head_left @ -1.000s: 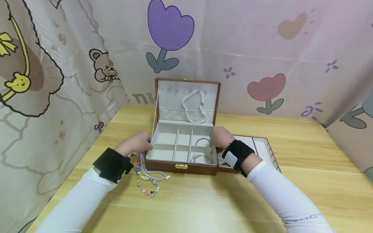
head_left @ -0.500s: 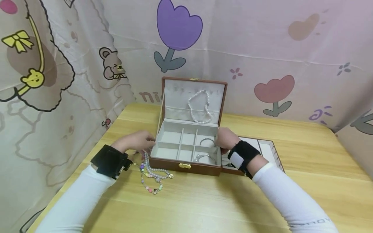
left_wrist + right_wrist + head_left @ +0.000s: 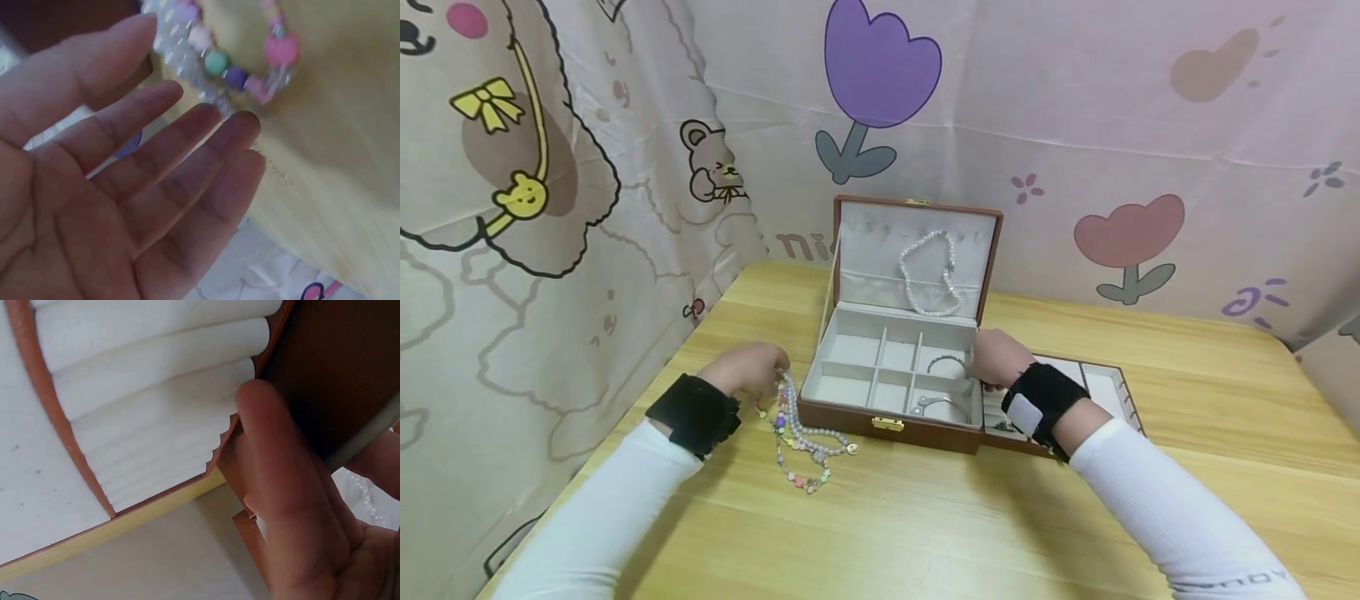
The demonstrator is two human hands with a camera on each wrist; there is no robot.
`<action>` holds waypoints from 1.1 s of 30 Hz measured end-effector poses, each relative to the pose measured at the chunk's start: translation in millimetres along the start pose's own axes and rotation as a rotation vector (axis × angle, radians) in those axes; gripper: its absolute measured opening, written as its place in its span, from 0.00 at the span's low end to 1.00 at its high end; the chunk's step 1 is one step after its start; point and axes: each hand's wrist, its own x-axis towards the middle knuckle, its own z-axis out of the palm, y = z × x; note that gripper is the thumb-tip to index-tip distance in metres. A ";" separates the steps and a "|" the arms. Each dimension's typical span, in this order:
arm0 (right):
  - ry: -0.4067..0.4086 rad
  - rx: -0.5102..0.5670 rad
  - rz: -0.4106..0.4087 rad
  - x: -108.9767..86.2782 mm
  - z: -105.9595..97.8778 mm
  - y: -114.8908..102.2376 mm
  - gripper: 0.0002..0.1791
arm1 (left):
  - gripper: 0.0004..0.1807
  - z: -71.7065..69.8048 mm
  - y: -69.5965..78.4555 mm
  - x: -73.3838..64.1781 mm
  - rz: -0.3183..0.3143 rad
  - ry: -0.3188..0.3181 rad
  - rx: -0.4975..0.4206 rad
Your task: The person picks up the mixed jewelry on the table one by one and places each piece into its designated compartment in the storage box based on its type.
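A brown jewelry box (image 3: 925,439) stands with its lid raised on the table. My right hand (image 3: 1000,360) grips its right wall, fingers outside and thumb at the inner side, as the right wrist view shows. On the box's left, my left hand (image 3: 747,369) is at a coloured bead necklace (image 3: 780,422) and a pearly grey bead strand (image 3: 805,432). Its fingers look relaxed and slightly bent in the left wrist view, with the strands just past the fingertips. Whether they touch is unclear. A bracelet (image 3: 946,358) and a bangle (image 3: 951,402) lie in the right-hand compartments.
A white pearl necklace (image 3: 904,271) hangs inside the lid. A tray (image 3: 1103,390) with white ring rolls (image 3: 156,362) stands against the box's right side. Patterned cloth (image 3: 1000,100) hangs behind and to the left of the wooden table (image 3: 880,525).
The left hand has moved from the box's left edge outward to the necklaces. The right hand stays on the right wall. The head view has turned slightly left.
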 end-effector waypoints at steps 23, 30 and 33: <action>-0.004 -0.067 0.013 3.6 4.6 -4.1 0.08 | 0.08 6.3 -6.4 8.8 -0.068 0.119 0.173; 0.002 -0.054 0.010 1.6 4.1 -3.0 0.08 | 0.09 8.0 -6.2 9.7 -0.070 0.122 0.195; 0.008 -0.031 0.011 2.0 5.5 -1.9 0.08 | 0.10 5.6 -7.1 7.4 -0.063 0.116 0.166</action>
